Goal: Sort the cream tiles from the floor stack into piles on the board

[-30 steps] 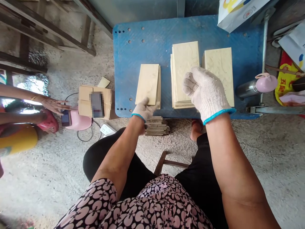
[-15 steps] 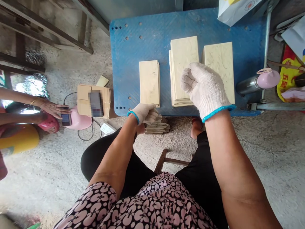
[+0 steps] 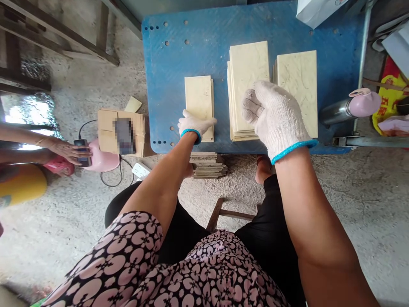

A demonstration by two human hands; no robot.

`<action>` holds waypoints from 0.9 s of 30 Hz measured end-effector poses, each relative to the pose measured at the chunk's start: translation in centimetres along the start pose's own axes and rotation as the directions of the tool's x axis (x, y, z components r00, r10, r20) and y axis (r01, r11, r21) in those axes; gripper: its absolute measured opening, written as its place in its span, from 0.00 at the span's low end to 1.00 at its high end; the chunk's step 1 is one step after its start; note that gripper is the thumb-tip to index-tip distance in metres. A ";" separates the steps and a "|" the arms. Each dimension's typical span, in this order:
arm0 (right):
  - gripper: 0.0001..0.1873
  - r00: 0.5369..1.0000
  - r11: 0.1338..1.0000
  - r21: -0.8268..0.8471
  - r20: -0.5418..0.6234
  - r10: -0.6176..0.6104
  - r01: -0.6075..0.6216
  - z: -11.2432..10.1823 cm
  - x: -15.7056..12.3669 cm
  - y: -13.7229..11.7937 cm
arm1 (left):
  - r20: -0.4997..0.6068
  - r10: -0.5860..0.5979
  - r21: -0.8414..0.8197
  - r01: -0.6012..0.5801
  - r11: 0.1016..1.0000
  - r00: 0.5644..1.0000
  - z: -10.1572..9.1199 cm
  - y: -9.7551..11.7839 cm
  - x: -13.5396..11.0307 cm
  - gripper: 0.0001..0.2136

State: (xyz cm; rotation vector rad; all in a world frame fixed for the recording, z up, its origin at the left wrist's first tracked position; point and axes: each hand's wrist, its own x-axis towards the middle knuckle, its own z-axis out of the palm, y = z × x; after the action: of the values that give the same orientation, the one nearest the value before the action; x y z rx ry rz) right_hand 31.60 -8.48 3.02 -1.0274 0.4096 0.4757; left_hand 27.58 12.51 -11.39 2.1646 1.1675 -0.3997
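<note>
My left hand (image 3: 195,123), in a white knit glove with a blue cuff, lies over the near part of a small stack of pale yellow boards (image 3: 198,96). Its fingers are spread across the boards' width. Higher up, my right hand (image 3: 271,113), gloved alike, is closed with curled fingers above a taller stack of pale boards (image 3: 249,64). Whatever those fingers may hold is hidden. Another stack of pale boards (image 3: 300,70) sits just right of it, partly covered by the right hand.
The stacks rest on a blue table (image 3: 172,64). A steel flask (image 3: 335,113) with a pink lid stands near its right edge, a white bag (image 3: 316,13) at the back. Thin slats (image 3: 209,165) are piled below the front edge. At left, a person's hand (image 3: 65,149) touches a dark device beside a cardboard box (image 3: 107,145).
My left hand has moved up from the table's front edge onto the small stack, and its fingers have spread. The right hand stays nearly in place. The view has shifted slightly.
</note>
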 end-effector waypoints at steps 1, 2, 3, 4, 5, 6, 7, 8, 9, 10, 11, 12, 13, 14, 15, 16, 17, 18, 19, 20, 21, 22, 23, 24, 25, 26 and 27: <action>0.21 1.000 1.000 -0.003 -0.004 0.005 -0.005 0.1 0.1 0.0 | -0.022 -0.010 0.059 0.011 0.998 1.000 0.6 0.1 0.2 0.58; 0.20 1.000 1.000 -0.006 -0.004 0.007 -0.007 0.1 0.1 0.0 | -0.049 -0.017 0.119 0.023 0.993 0.999 1.2 0.2 0.4 0.61; 0.20 1.000 1.000 -0.006 -0.001 0.008 -0.008 0.2 0.1 0.1 | -0.071 -0.016 0.167 0.027 0.986 0.997 1.7 0.3 0.7 0.63; 0.19 1.000 1.000 0.002 0.003 0.010 -0.010 0.2 0.1 0.1 | -0.079 -0.006 0.186 0.021 0.982 0.997 2.1 0.3 0.9 0.65; 0.18 1.000 1.000 0.015 0.009 0.012 -0.013 0.2 0.1 0.1 | -0.080 0.004 0.190 0.011 0.982 0.997 2.4 0.3 1.2 0.66; 0.17 1.000 0.999 0.027 0.016 0.016 -0.016 0.3 0.1 0.1 | -0.078 0.013 0.181 0.002 0.983 0.997 2.6 0.3 1.4 0.66; 0.16 1.000 0.999 0.034 0.024 0.019 -0.020 0.3 0.0 0.1 | -0.075 0.019 0.162 -0.006 0.987 0.997 2.8 0.2 1.7 0.67; 0.16 0.999 0.999 0.031 0.027 0.025 -0.026 0.3 0.0 0.1 | -0.071 0.021 0.138 -0.011 0.990 0.997 2.8 0.1 2.0 0.66; 0.16 0.999 0.999 0.018 0.025 0.032 -0.033 0.3 0.0 0.1 | -0.069 0.019 0.115 -0.011 0.993 0.997 2.9 -0.1 2.2 0.66; 0.17 0.999 0.999 0.004 0.016 0.035 -0.035 0.3 0.0 0.2 | -0.068 0.015 0.097 -0.009 0.995 0.998 2.9 -0.2 2.4 0.65; 0.17 0.999 0.999 -0.009 0.010 0.034 -0.034 0.3 0.0 0.2 | -0.065 0.012 0.088 -0.006 0.996 0.998 2.9 -0.3 2.6 0.64; 0.17 0.999 0.999 -0.014 0.007 0.032 -0.031 0.3 0.0 0.2 | -0.063 0.010 0.086 -0.005 0.996 0.998 2.9 -0.4 2.7 0.63; 0.17 1.000 0.999 -0.014 0.007 0.029 -0.029 0.3 0.0 0.3 | -0.066 0.010 0.088 -0.004 0.996 0.998 3.0 -0.5 2.8 0.63; 0.17 1.000 1.000 -0.011 0.008 0.026 -0.026 0.3 0.1 0.3 | -0.072 0.012 0.091 -0.005 0.996 0.997 3.0 -0.5 2.8 0.62; 0.16 1.000 1.000 -0.007 0.010 0.024 -0.024 0.3 0.1 0.3 | -0.080 0.016 0.090 -0.008 0.996 0.997 3.1 -0.5 2.8 0.62; 0.15 1.000 1.000 -0.002 0.012 0.025 -0.025 0.4 0.1 0.4 | -0.088 0.020 0.089 -0.012 0.996 0.996 3.2 -0.5 2.7 0.62; 0.14 0.999 1.000 0.006 0.013 0.029 -0.029 0.4 0.1 0.4 | -0.095 0.022 0.088 -0.014 0.996 0.995 3.2 -0.5 2.6 0.62; 0.12 0.999 0.999 0.018 0.015 0.034 -0.034 0.4 0.1 0.3 | -0.099 0.024 0.090 -0.015 0.996 0.995 3.3 -0.4 2.5 0.62; 0.10 0.999 0.999 0.032 0.019 0.040 -0.041 0.4 0.1 0.3 | -0.098 0.024 0.094 -0.015 0.995 0.995 3.3 -0.4 2.3 0.62; 0.09 0.999 0.998 0.049 0.021 0.046 -0.047 0.4 0.1 0.3 | -0.095 0.025 0.097 -0.016 0.995 0.995 3.3 -0.3 2.2 0.63; 0.08 0.999 0.997 0.061 0.024 0.048 -0.049 0.4 0.1 0.3 | -0.091 0.027 0.097 -0.018 0.995 0.995 3.3 -0.3 2.1 0.63; 0.07 0.999 0.997 0.066 0.024 0.043 -0.044 0.4 0.1 0.4 | -0.084 0.030 0.093 -0.022 0.995 0.996 3.3 -0.3 2.0 0.63; 0.08 0.999 0.998 0.060 0.025 0.034 -0.036 0.3 0.1 0.4 | -0.078 0.034 0.086 -0.027 0.996 0.996 3.2 -0.2 1.9 0.63; 0.10 0.999 0.999 0.047 0.028 0.025 -0.026 0.3 0.1 0.5 | -0.074 0.036 0.079 -0.030 0.996 0.997 3.2 -0.3 1.8 0.63; 0.13 0.999 0.999 0.029 0.031 0.017 -0.017 0.2 0.2 0.5 | -0.074 0.036 0.076 -0.030 0.997 0.997 3.2 -0.3 1.7 0.63; 0.16 0.999 1.000 0.009 0.035 0.013 -0.013 0.1 0.3 0.6 | -0.077 0.033 0.079 -0.027 0.996 0.997 3.2 -0.4 1.7 0.63; 0.18 0.999 1.000 -0.015 0.035 0.017 -0.016 0.0 0.4 0.7 | -0.080 0.031 0.087 -0.023 0.996 0.996 3.2 -0.4 1.7 0.63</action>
State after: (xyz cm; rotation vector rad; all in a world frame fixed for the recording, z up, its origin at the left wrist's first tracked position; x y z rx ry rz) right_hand 31.52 -8.13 2.36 -1.0288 0.3842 0.5117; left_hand 28.26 11.62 -14.84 2.2877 1.1837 -0.3586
